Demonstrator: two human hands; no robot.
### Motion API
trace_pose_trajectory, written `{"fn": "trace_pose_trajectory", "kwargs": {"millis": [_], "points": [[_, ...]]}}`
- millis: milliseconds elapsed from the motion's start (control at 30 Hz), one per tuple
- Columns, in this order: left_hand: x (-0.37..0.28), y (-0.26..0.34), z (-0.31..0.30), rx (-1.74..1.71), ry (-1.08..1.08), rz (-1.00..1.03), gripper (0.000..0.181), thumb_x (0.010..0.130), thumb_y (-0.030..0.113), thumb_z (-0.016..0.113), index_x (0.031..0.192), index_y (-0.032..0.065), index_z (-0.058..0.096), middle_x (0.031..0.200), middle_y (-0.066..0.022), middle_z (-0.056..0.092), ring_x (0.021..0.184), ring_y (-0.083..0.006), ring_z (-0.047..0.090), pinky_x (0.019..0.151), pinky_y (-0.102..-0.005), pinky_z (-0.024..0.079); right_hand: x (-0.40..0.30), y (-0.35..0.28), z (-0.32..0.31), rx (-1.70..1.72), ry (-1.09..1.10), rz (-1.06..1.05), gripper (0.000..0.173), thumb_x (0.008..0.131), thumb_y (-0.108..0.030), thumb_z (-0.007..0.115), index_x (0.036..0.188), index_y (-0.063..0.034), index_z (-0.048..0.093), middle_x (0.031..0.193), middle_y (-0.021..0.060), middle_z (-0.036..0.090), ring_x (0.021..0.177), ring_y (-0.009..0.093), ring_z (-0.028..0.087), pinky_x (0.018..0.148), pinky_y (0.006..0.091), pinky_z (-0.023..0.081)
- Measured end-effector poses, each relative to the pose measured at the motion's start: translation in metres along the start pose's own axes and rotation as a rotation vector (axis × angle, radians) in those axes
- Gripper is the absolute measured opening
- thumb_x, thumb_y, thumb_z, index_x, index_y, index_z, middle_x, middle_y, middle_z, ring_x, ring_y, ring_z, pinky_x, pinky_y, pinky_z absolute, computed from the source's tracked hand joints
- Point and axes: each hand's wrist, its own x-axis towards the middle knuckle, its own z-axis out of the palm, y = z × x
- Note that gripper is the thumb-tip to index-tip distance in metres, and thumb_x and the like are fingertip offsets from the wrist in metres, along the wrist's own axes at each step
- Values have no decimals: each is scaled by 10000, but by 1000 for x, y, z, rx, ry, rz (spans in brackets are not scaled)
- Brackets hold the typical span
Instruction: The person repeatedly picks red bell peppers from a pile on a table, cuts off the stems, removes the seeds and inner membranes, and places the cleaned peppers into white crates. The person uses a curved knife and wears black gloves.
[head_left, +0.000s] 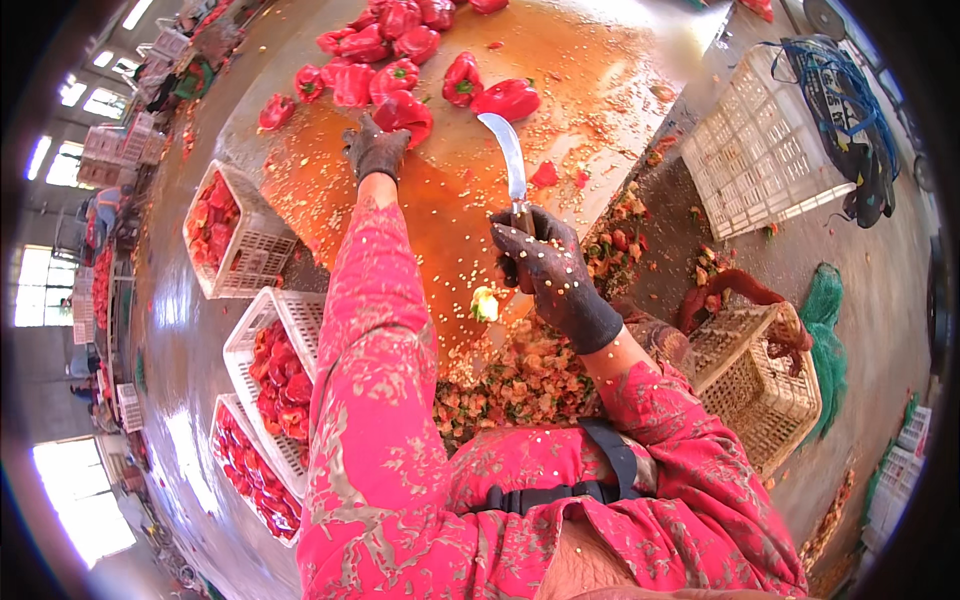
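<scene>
My left hand (377, 148), in a dark glove, reaches across the wet metal table and touches a red bell pepper (405, 118) with a fold or opening in its side; whether the fingers grip it cannot be told. My right hand (544, 259), gloved and dotted with seeds, holds a curved knife (508, 150) upright by its handle, blade pointing away from me. Beyond my left hand lies a heap of red bell peppers (375, 45). Two more peppers (506, 99) rest past the knife tip. A pale pepper core (484, 304) sits near the table's close edge, left of my right hand.
White crates of red peppers (281, 375) stand at the left. Pepper cores and scraps (517, 375) are piled between me and the table (600, 172). A white crate (765, 142), a stained crate (757, 382) and green netting (823, 330) are at the right. People work far left.
</scene>
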Motion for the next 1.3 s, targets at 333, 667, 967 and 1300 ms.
{"fn": "trace_pose_trajectory", "kwargs": {"millis": [333, 667, 967, 1300], "points": [[25, -39, 26, -559, -12, 31, 508, 588, 258, 689, 1007, -4, 572, 854, -183, 646, 795, -313, 636, 727, -359, 492, 2, 17, -4, -295, -60, -88, 222, 811, -187, 677, 881, -20, 548, 689, -7, 500, 579, 78, 460, 521, 242, 399], [-127, -64, -95, -605, -251, 289, 407, 612, 78, 645, 1001, -4, 560, 868, -139, 630, 807, -244, 617, 737, -346, 508, -4, 14, -10, -1287, -145, -589, 218, 819, -233, 625, 885, -63, 507, 729, 145, 606, 696, 355, 611, 580, 426, 473], [-172, -59, -111, -519, -353, 408, 422, 669, 132, 569, 1074, 14, 558, 976, -159, 596, 898, -266, 593, 811, -346, 476, 4, 45, -17, -1674, -221, -421, 170, 846, -194, 515, 947, -58, 524, 749, 156, 641, 706, 357, 646, 590, 486, 484], [-151, -82, -89, -827, -154, 133, 401, 628, -20, 590, 1028, -42, 597, 841, -101, 632, 748, -176, 609, 713, -271, 513, 0, 40, -24, -1846, -280, -257, 171, 805, -114, 524, 955, -56, 580, 824, 152, 670, 795, 334, 664, 668, 451, 516]]}}
